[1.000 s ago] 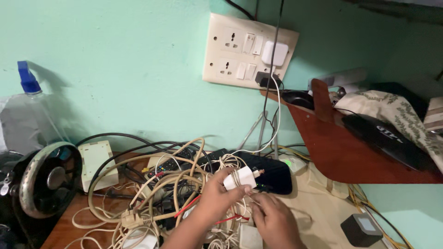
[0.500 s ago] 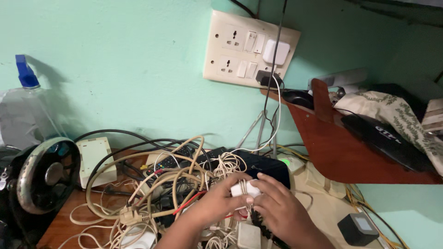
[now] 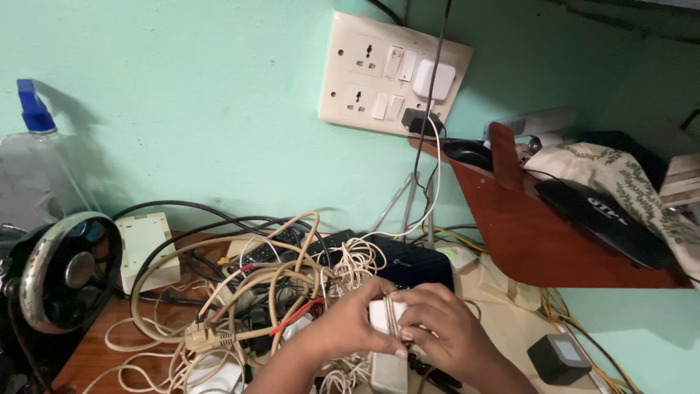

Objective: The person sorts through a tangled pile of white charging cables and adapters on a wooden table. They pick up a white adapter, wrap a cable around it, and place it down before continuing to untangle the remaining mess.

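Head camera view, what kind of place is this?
Probably a home work corner: a wall socket panel on a green wall, a sewing machine handwheel, and a tangle of cables on a wooden table.

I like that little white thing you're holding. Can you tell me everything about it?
The white charger block looks like smooth plastic, small and boxy. A thin pale cord is wound around its middle. Left hand and right hand pinch it from either side, above the tangle of cables. Most of it is hidden by fingers.
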